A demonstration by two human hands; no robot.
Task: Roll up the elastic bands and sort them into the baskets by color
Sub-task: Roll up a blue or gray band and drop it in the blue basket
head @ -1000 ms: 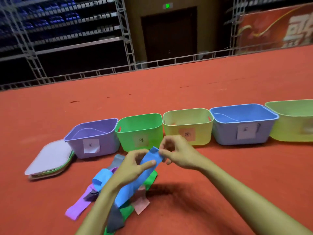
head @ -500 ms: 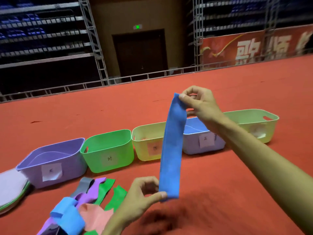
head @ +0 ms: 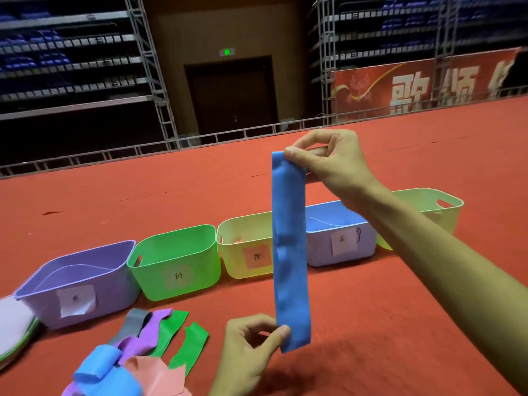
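Right hand (head: 331, 164): pinches blue band (head: 290, 252) at top. Left hand (head: 248, 347): pinches its lower edge. Band hangs upright, flat. Baskets (head: 174, 261): row beyond left hand.

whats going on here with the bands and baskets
A person holds a blue elastic band upright between both hands: the right hand pinches its top end, the left hand pinches near its bottom. It is not yet rolled. More bands lie piled on the red floor before a row of coloured baskets.
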